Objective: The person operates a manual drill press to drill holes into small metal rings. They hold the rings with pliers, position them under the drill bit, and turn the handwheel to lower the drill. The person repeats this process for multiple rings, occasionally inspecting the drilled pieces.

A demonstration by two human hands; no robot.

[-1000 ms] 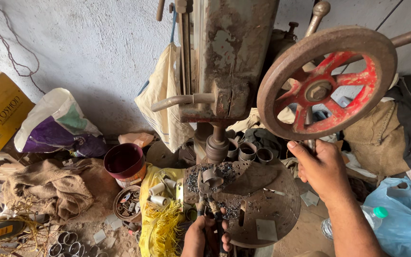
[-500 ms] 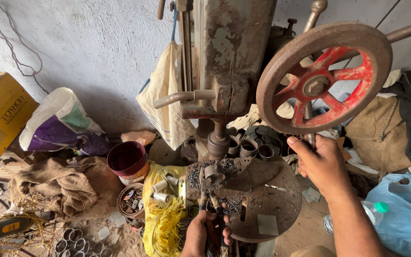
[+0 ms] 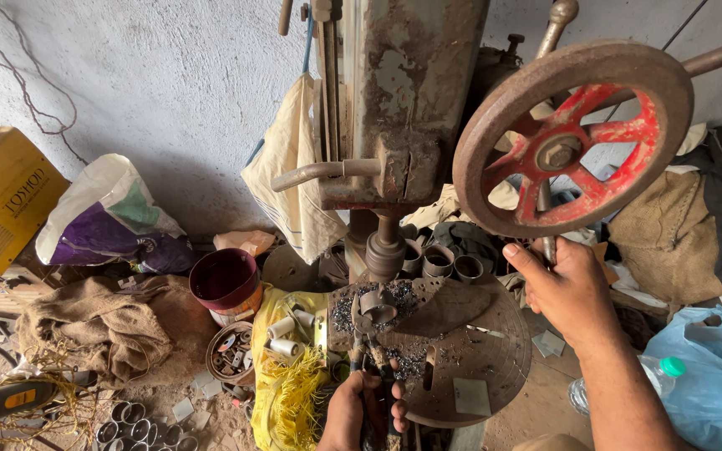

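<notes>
Bucket [image 3: 227, 284] left of round table [image 3: 478, 351], handwheel [image 3: 574, 138] above right, sack [image 3: 94, 326] far left

Right hand [image 3: 568, 294] slid down the lever [image 3: 548, 219].

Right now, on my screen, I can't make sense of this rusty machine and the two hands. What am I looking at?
This is a single view from a camera on the person's head, looking down. The tall rusty column is an old drill press against a wall. Its spindle points down at a round metal table strewn with dark metal shavings. A small metal ring piece sits under the spindle. The right hand grips a handle of the big red-spoked feed wheel. The left hand holds a tool whose jaws reach toward that piece. Nearby lie a yellow sack, a maroon bucket and more rings.
</notes>
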